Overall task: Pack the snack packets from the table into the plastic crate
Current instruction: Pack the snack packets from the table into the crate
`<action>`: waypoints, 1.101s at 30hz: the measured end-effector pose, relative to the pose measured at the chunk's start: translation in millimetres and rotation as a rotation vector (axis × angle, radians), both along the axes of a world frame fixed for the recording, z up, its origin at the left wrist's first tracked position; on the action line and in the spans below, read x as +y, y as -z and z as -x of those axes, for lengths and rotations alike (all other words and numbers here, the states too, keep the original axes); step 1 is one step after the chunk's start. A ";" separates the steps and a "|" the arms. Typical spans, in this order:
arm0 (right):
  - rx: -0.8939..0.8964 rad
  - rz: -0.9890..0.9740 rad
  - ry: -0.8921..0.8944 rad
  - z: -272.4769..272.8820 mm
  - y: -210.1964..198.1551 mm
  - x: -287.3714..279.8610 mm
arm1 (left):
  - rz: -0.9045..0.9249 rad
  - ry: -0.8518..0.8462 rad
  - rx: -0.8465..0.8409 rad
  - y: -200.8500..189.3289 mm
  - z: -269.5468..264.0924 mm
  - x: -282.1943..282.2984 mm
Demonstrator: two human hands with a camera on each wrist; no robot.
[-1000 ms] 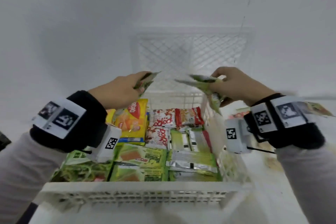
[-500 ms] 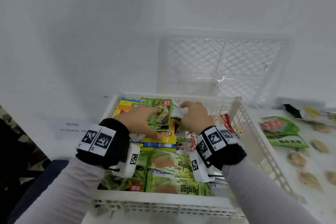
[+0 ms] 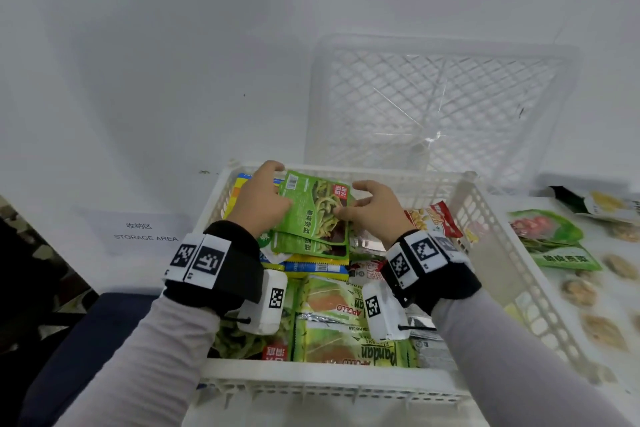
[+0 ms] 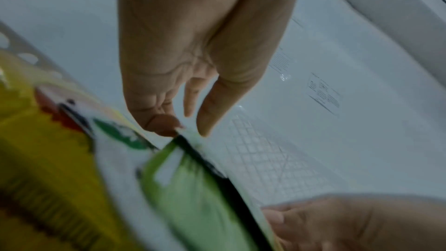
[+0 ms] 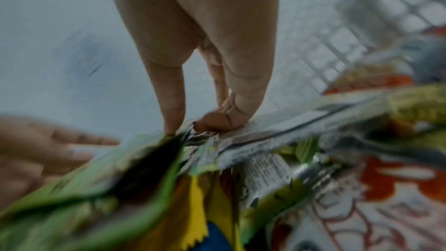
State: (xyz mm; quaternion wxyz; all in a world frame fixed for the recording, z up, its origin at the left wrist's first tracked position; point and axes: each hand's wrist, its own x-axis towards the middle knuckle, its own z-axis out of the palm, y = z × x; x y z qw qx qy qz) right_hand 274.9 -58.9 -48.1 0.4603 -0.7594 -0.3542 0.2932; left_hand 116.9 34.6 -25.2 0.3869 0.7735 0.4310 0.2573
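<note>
A white plastic crate (image 3: 311,371) holds several snack packets in rows. Two green packets (image 3: 313,215) lie stacked on a yellow packet (image 3: 311,258) at the crate's far left. My left hand (image 3: 263,198) rests on their left edge. In the left wrist view the left hand's (image 4: 184,128) thumb and forefinger touch a corner of the green packet (image 4: 193,188), with a gap between them. My right hand (image 3: 372,210) has its fingers spread and its thumb on the right edge. In the right wrist view the right hand's (image 5: 193,127) fingertip and thumb press on the green packet (image 5: 108,178).
A second white crate (image 3: 443,104) leans against the wall behind. On the table to the right lie more green packets (image 3: 554,239) and round snacks (image 3: 602,333). A "STORAGE AREA" sign (image 3: 145,232) lies at the left, above a dark seat (image 3: 86,340).
Both hands came down from above the crate with green packets and laid them on the far-left stack. Their grip has loosened to fingertip contact.
</note>
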 end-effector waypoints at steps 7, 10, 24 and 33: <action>0.334 -0.113 0.030 -12.4 0.6 -5.0 | 0.137 -0.004 -0.193 1.0 0.7 1.5; 0.425 -0.142 0.052 -15.3 -0.9 -6.5 | 0.182 -0.051 -0.207 2.7 -0.9 3.8; 0.144 0.001 -0.052 -63.7 -72.7 -46.2 | 0.168 0.069 -0.195 -37.2 -5.8 -8.3; -0.379 0.697 -0.432 -77.6 -110.8 -87.1 | 0.115 0.385 -0.067 -47.2 -55.0 -51.7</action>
